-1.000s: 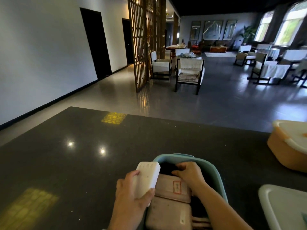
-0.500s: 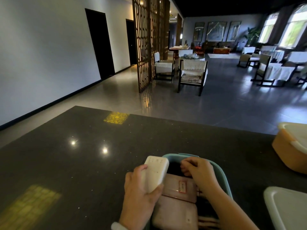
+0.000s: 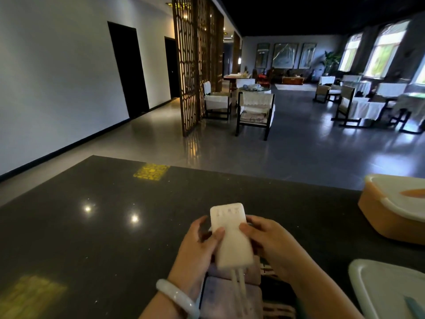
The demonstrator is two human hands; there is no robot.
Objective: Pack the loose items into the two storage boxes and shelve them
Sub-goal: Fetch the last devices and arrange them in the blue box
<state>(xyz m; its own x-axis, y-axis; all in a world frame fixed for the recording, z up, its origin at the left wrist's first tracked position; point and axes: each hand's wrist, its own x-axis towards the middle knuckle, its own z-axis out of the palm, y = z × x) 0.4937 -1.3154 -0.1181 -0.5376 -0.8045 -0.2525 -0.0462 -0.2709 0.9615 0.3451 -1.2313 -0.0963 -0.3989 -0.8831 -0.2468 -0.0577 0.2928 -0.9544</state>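
Two hands: I am holding one white power bank (image 3: 232, 236) between them, low at the centre of the head view.
Left hand (image 3: 197, 247): fingers are curling round the bank's left edge, thumb pressing on its face; a pale bangle (image 3: 178, 298) is sitting on the wrist.
Right hand (image 3: 269, 247): fingers are wrapping the right edge, thumb lying on the face.
Power bank: tilting away from me, short white cables (image 3: 239, 288) hanging from its near end.
Below the bank: pinkish flat packs (image 3: 230, 300) are lying directly under it; whether the bank is touching them I cannot tell, and the box holding them is hidden by my hands.
Orange box (image 3: 391, 217): sitting with its white lid on, at the right edge of the dark counter (image 3: 92, 226).
White lid (image 3: 386, 288): lying flat at the lower right.
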